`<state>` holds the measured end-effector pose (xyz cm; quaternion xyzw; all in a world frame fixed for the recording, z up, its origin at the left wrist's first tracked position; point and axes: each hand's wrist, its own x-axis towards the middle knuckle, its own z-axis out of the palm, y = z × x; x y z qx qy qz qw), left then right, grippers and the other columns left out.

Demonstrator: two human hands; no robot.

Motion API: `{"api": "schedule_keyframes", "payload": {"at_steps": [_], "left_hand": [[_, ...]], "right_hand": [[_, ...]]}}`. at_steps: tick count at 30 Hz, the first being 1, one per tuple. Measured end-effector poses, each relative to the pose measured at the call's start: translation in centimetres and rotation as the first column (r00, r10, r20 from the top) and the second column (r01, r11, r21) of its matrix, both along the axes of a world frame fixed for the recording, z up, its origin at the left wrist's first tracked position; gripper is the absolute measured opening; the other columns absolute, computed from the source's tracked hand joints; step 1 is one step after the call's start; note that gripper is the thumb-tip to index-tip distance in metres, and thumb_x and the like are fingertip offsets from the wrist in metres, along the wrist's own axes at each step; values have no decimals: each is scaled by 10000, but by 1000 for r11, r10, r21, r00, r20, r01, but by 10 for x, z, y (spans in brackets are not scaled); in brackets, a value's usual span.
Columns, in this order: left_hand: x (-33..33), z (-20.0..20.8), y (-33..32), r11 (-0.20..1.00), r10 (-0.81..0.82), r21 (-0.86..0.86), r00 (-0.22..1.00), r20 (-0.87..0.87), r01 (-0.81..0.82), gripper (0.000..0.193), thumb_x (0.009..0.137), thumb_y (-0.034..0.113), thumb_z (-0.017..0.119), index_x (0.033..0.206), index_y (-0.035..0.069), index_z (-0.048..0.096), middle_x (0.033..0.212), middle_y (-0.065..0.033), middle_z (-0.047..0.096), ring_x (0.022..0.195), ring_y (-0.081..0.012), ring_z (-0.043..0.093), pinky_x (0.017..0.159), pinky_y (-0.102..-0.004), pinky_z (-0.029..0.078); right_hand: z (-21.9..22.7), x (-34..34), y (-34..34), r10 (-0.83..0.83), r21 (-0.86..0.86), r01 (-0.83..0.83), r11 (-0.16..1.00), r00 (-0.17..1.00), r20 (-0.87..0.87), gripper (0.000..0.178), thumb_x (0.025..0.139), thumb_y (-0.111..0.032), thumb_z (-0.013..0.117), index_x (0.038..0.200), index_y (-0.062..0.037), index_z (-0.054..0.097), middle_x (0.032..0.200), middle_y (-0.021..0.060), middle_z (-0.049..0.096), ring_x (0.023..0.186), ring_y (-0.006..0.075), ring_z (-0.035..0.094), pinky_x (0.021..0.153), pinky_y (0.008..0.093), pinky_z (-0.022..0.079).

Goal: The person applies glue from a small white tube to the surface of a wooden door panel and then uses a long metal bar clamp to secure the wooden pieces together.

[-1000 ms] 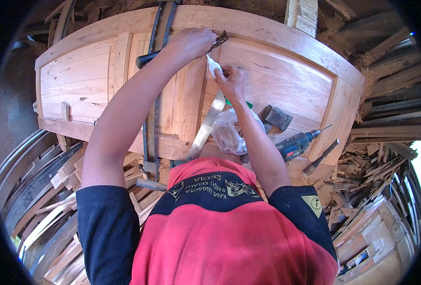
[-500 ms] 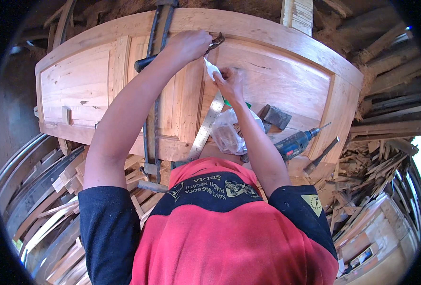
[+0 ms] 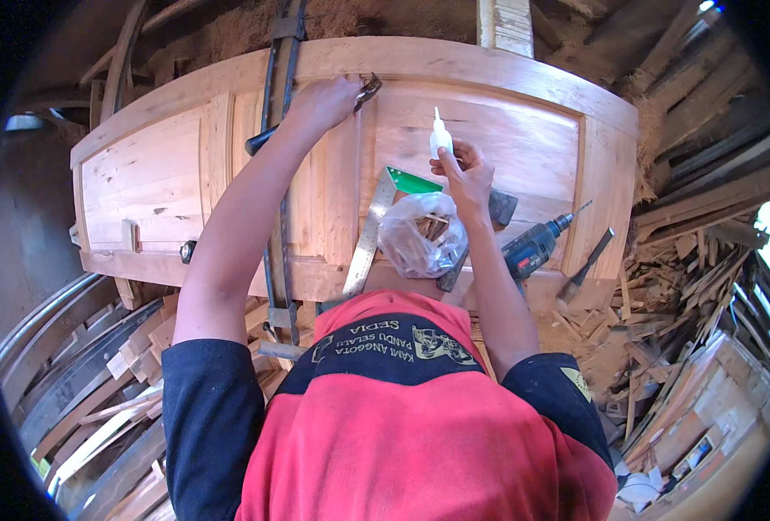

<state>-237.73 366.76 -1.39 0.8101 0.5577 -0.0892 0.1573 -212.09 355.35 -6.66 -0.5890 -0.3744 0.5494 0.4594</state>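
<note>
Across the wooden panelled door [image 3: 489, 67] my arms are stretched out. My left hand [image 3: 326, 102] is closed near its far edge, around a dark metal tool with a curved head [image 3: 367, 90]; the handle is hidden in my fist, so I cannot tell its exact kind. Held upright in my right hand [image 3: 469, 174] is a small white glue bottle [image 3: 440, 139], its thin nozzle pointing away from me and apart from the wood. Nearer me lie a clear plastic bag [image 3: 419, 247] of small wood pieces and a try square [image 3: 369, 239] with a green handle.
A long bar clamp [image 3: 279, 195] crosses the door beside my left forearm. Right of my right forearm lie a dark block [image 3: 501, 208], a blue power drill [image 3: 532, 249] and a chisel [image 3: 588, 263]. Wood scraps [image 3: 663, 347] and stacked boards [image 3: 98, 382] surround the door.
My right hand has drawn the glue bottle away from beside my left hand, to the right. My left hand keeps its hold on the metal tool. The whole view has shifted slightly.
</note>
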Motion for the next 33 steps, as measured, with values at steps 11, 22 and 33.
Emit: {"api": "schedule_keyframes", "payload": {"at_steps": [11,22,33], "left_hand": [[-37,-21,-156,398,717,-660,-233,657,-637,319,982,381,617,867,83,615,648,31,500,501,-88,470,456,-253,419],[-61,-33,-366,2,718,-656,-456,526,-754,182,885,198,689,786,101,572,612,5,492,462,-128,500,427,-279,410],[-58,-58,-390,158,705,-608,-343,621,-778,73,889,113,655,876,54,613,733,13,567,613,-73,494,530,-261,375]], "right_hand": [[17,59,-80,-177,107,186,977,980,-87,250,914,-41,666,1129,80,626,963,135,697,800,175,715,669,278,599],[0,74,-154,-89,113,101,988,990,-109,297,881,-67,708,1138,52,619,999,108,704,824,141,695,685,265,583],[20,40,-223,-77,109,78,991,997,-15,278,908,-99,689,1144,41,644,956,62,703,780,91,663,683,249,548]]}}
